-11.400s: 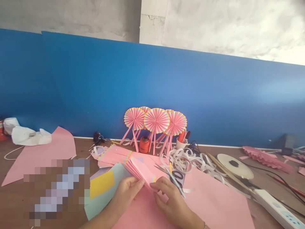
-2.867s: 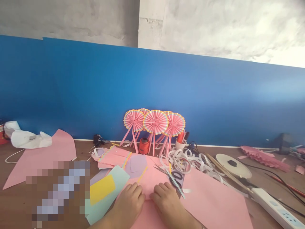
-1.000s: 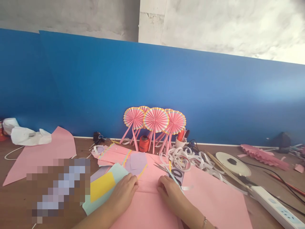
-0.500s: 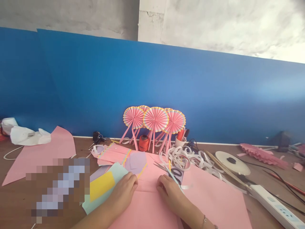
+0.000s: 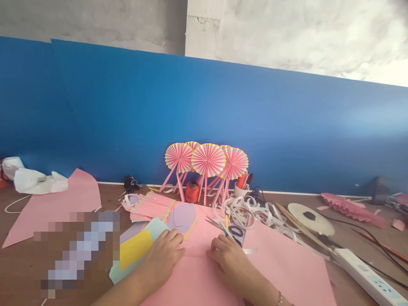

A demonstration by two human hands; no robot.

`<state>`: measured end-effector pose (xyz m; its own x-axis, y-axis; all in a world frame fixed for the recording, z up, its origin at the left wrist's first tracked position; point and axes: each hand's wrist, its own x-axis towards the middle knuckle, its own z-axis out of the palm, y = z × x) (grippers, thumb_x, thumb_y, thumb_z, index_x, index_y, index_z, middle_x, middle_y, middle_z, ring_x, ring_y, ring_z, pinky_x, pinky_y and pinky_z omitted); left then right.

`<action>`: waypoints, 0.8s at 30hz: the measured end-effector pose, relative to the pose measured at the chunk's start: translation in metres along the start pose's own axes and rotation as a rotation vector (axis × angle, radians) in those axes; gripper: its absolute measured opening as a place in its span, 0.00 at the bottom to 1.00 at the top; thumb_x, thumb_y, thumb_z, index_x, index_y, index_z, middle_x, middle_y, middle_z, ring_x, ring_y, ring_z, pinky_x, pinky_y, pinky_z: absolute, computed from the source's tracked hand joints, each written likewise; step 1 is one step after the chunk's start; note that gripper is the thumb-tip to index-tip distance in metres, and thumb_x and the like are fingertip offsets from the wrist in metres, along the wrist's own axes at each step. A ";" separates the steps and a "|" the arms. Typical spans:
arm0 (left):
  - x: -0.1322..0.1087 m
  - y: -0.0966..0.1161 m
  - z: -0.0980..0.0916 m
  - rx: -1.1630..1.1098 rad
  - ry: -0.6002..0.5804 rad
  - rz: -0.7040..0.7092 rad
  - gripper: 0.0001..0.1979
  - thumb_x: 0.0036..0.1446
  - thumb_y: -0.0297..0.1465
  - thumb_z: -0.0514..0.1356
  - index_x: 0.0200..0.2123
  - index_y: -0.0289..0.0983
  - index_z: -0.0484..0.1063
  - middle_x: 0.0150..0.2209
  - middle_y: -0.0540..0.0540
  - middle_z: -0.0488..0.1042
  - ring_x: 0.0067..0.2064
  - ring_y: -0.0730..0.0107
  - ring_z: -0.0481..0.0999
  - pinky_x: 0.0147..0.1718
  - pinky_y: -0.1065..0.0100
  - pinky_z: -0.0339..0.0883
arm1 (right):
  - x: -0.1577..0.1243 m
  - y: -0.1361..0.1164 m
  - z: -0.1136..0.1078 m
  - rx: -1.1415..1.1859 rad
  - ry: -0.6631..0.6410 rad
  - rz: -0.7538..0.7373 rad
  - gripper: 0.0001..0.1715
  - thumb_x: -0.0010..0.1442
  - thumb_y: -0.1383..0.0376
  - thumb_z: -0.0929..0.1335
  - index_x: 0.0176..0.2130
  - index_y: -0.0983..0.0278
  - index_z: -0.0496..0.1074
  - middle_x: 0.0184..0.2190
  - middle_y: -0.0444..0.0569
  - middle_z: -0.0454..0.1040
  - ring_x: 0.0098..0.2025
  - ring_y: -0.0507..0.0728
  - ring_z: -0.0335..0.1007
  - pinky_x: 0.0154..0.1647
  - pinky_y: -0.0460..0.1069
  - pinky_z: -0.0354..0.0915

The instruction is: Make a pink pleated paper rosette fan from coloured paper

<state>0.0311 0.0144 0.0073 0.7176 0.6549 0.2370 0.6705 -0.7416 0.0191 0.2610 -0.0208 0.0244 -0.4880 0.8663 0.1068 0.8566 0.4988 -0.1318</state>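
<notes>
A large sheet of pink paper [image 5: 194, 278] lies in front of me, with a crease running across between my hands. My left hand [image 5: 168, 255] rests at its left side, fingers curled down and thumb pressing on the paper. On the other side, my right hand [image 5: 228, 260] has its fingers bent over the same sheet, thumb toward the middle. Just beyond the right fingers lie black-handled scissors [image 5: 236, 231] with blades pointing left. Yellow paper [image 5: 135, 250] on light-blue paper [image 5: 123, 274] sticks out beside my left forearm. My fingertips' undersides are hidden.
Pink pleated paper fans [image 5: 208, 160] on sticks stand against the blue panel [image 5: 127, 106]. An orange thread spool [image 5: 192, 192] stands under them. Tangled white strips [image 5: 251, 210], a glue gun [image 5: 321, 246]-like shape and a power strip [image 5: 369, 272] lie rightward. A pixelated patch covers something on the left.
Both hands have shifted slightly on the pink paper, the right thumb a little inward. The light-blue strip by my right hand has dropped lower and shows less. The scissors' handles show more.
</notes>
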 end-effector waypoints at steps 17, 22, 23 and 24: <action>0.003 0.007 -0.006 -0.968 0.203 -0.487 0.13 0.55 0.28 0.51 0.36 0.36 0.76 0.29 0.46 0.78 0.32 0.65 0.75 0.32 0.67 0.67 | 0.006 0.002 0.008 0.573 0.383 0.072 0.14 0.54 0.75 0.62 0.38 0.63 0.72 0.29 0.46 0.68 0.31 0.53 0.67 0.34 0.47 0.65; 0.016 0.035 -0.006 -1.458 0.241 -0.489 0.13 0.55 0.39 0.58 0.34 0.34 0.75 0.35 0.43 0.80 0.39 0.61 0.77 0.41 0.66 0.68 | 0.006 -0.021 0.013 0.448 0.323 -0.010 0.19 0.52 0.78 0.61 0.40 0.62 0.69 0.33 0.47 0.68 0.32 0.53 0.68 0.33 0.47 0.66; 0.017 0.037 -0.005 -1.463 0.272 -0.514 0.13 0.54 0.39 0.59 0.33 0.35 0.74 0.34 0.44 0.80 0.39 0.61 0.77 0.40 0.66 0.69 | 0.006 -0.023 0.015 0.418 0.302 -0.023 0.19 0.52 0.78 0.61 0.40 0.62 0.69 0.34 0.47 0.69 0.33 0.54 0.69 0.34 0.47 0.66; 0.016 0.037 -0.003 -1.428 0.300 -0.544 0.13 0.54 0.39 0.59 0.32 0.35 0.74 0.33 0.44 0.79 0.38 0.61 0.77 0.39 0.67 0.69 | 0.006 -0.024 0.017 0.389 0.286 -0.035 0.19 0.52 0.78 0.61 0.40 0.62 0.68 0.34 0.48 0.69 0.34 0.54 0.69 0.34 0.48 0.66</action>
<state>0.0670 -0.0030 0.0151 0.2771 0.9583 0.0706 -0.0262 -0.0659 0.9975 0.2342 -0.0273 0.0114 -0.4030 0.8341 0.3768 0.6877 0.5476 -0.4767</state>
